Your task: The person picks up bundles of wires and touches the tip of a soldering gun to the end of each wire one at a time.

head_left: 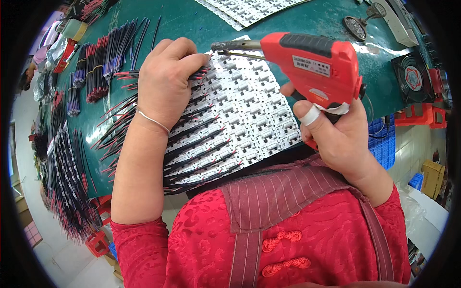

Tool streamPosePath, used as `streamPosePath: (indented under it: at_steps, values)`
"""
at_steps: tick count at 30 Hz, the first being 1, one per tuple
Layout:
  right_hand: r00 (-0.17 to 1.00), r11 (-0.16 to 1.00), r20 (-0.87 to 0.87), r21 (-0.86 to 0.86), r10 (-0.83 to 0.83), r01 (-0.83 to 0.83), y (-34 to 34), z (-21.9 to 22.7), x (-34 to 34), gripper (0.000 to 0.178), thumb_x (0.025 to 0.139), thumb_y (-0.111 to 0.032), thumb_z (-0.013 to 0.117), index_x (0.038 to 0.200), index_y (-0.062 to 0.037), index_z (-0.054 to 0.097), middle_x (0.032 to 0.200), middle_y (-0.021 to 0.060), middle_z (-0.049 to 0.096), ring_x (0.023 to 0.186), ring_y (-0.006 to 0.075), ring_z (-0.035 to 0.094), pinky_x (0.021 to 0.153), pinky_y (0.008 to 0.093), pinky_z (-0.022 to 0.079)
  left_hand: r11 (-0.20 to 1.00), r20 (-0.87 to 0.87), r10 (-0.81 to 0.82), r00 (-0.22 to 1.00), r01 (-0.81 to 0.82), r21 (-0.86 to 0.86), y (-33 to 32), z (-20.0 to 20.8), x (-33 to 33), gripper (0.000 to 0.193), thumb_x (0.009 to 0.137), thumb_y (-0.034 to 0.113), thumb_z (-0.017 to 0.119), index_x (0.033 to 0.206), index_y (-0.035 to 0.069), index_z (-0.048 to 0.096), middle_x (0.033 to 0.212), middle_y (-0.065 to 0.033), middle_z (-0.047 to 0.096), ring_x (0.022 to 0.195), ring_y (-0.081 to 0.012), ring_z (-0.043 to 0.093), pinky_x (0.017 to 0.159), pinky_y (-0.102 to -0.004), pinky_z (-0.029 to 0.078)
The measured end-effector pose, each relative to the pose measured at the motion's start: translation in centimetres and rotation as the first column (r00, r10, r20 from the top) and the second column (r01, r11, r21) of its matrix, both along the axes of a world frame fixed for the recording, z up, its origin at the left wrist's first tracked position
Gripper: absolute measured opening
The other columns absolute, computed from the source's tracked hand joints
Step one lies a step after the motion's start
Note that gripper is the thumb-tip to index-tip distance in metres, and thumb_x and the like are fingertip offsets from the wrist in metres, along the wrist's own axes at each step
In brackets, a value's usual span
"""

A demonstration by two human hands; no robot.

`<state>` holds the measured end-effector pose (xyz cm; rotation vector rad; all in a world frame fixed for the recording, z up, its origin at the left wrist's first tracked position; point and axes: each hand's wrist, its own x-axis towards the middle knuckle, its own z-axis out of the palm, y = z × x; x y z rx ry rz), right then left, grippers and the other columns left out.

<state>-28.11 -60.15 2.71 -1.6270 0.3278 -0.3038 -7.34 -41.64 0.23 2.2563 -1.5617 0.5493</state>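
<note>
My right hand (331,137) is wrapped round the handle of a red and black soldering gun (312,65), with white tape on the thumb. Its metal tip points left and comes close to the fingertips of my left hand (168,77). Those left fingers are pinched on a dark wire (197,74) at the far edge of a white circuit board panel (249,110). Small components stand in rows over the panel. Several black wires with red ends (201,151) stretch from the panel's left part out past my left forearm. The exact contact at the tip is hard to see.
Bundles of blue, black and red wires (98,67) lie at the left of the green table (187,24). More white panels (249,9) lie at the far edge. A round metal stand (355,28) and a black fan (413,77) are at the right, near a blue crate (382,141).
</note>
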Motion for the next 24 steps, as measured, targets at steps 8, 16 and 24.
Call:
streamPosePath:
  at_steps: [8,16,24]
  values:
    - [1.0,1.0,-0.012,0.001,-0.003,0.003,-0.13,0.07,0.05,0.023,0.087,-0.006,0.073,0.108,0.0007,0.064,0.098,0.0078,0.07,0.089,0.0128,0.065,0.08,0.0296,0.052,1.0,0.054,0.002,0.999,-0.002,0.003,-0.17,-0.11,-0.09,0.016,0.07,0.003,0.064,0.081,0.013,0.071,0.084,-0.0003,0.061,0.081,-0.022,0.059,0.071,-0.0337,0.051]
    - [0.999,1.0,-0.042,0.006,-0.021,0.022,0.0,-0.13,-0.01,0.022,0.086,-0.008,0.075,0.104,-0.0007,0.065,0.091,0.0044,0.067,0.08,0.0111,0.061,0.074,0.0289,0.05,1.0,0.078,0.001,0.997,-0.002,0.009,-0.22,-0.17,-0.1,0.014,0.069,0.005,0.064,0.079,0.013,0.07,0.084,0.0001,0.06,0.081,-0.0216,0.059,0.072,-0.0339,0.051]
    - [0.999,0.998,-0.015,0.055,-0.041,0.041,0.1,0.03,-0.29,0.023,0.089,-0.006,0.071,0.109,0.0009,0.064,0.097,0.006,0.069,0.086,0.0113,0.064,0.078,0.0283,0.052,0.999,0.072,0.008,0.997,-0.011,0.038,-0.1,-0.07,-0.17,0.015,0.07,0.004,0.063,0.08,0.013,0.07,0.085,0.0002,0.061,0.082,-0.0219,0.059,0.073,-0.0345,0.05]
